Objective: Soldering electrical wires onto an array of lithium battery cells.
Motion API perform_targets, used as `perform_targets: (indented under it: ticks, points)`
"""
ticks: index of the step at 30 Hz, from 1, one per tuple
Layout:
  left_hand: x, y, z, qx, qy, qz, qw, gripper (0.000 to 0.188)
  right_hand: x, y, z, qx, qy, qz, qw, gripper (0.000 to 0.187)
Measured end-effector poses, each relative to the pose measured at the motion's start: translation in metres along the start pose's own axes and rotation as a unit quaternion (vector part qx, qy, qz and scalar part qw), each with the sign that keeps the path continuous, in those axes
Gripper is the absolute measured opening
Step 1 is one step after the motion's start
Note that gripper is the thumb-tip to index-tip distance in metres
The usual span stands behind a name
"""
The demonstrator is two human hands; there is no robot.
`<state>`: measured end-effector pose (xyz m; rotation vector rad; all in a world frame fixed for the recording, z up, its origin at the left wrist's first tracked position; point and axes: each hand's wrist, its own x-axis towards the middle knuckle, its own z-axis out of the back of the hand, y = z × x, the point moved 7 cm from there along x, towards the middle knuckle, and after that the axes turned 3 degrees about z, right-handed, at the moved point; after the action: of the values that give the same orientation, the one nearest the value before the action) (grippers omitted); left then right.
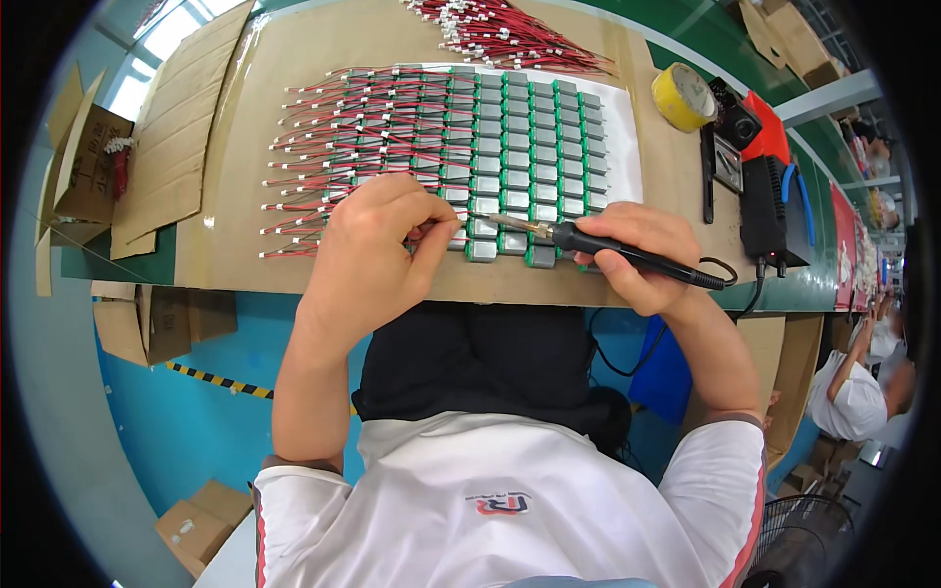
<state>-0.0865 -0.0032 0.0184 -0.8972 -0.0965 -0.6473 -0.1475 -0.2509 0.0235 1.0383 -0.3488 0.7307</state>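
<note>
My right hand (649, 245) is closed around the black handle of a soldering iron (559, 233). The iron's metal tip points left, over the near rows of small grey-and-green motors (516, 137). Beside that tip my left hand (377, 245) is pinched shut, seemingly on a thin red wire whose end peeks out by the fingertips; most of it is hidden. The motors stand in close rows on a white sheet (623, 147). Red and black wires with white connectors (304, 169) fan out from the left-hand columns; the right-hand columns show no wires.
A heap of red wire leads (500, 34) lies at the table's far edge. At the right are a yellow tape roll (684, 98), a black power unit (771, 211), blue-handled pliers (806, 201) and a red-orange object (765, 127). Cardboard (181, 127) leans at left; co-workers sit far right.
</note>
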Motion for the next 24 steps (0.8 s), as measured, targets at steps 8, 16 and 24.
perform_targets:
  ticks: [8,16,24]
  points:
    - [0.0004,-0.0005,-0.0003,0.006,-0.009,0.001,1.0,0.006,0.0003,-0.0007,-0.0022,-0.014,-0.002,0.012,1.0,0.031]
    - [0.0007,-0.0005,-0.0003,0.008,-0.021,-0.004,1.0,0.005,0.0012,-0.0008,-0.0031,-0.011,0.008,0.007,1.0,0.032]
    - [0.0009,0.0014,-0.0023,0.006,-0.014,0.016,1.0,0.004,-0.0001,-0.0018,-0.0035,-0.011,0.011,0.01,1.0,0.032]
